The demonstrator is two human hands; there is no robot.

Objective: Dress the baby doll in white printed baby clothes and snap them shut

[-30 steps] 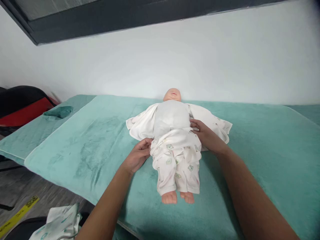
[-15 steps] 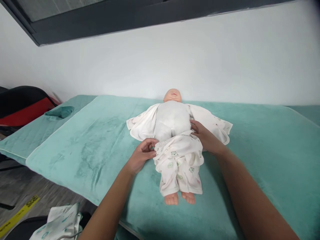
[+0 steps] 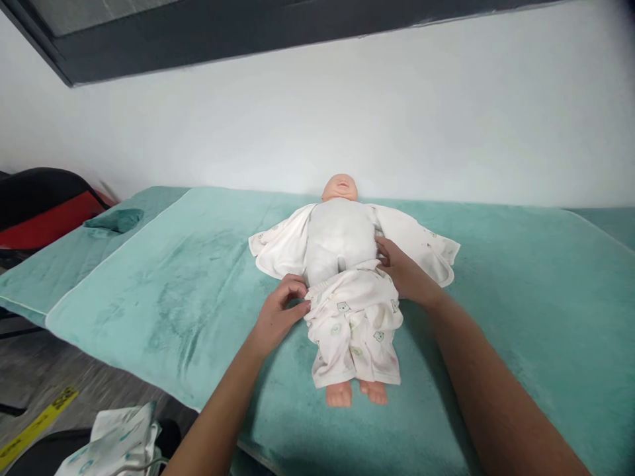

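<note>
A baby doll (image 3: 340,228) with a soft white body lies on its back, head toward the wall. Its white jacket (image 3: 285,246) is spread open to both sides. White trousers (image 3: 354,317) with small bear prints cover its legs, the waistband around the hips and the feet sticking out below. My left hand (image 3: 284,307) pinches the waistband at the left edge, thumb and fingers closed on the cloth. Across the hips, my right hand (image 3: 399,268) is closed at the waistband's other side, its fingertips partly tucked against the doll's body.
A teal padded cover (image 3: 163,291) spreads over the bed. A small teal cloth item (image 3: 114,221) lies at the far left, beside a black and red chair (image 3: 44,205). Printed white cloth (image 3: 116,439) rests on a seat at lower left. A white wall (image 3: 297,125) stands behind.
My left thumb has shifted slightly onto the waistband edge. The trouser waist and legs have moved a little; my right hand stays nearly in place. The view has shifted slightly.
</note>
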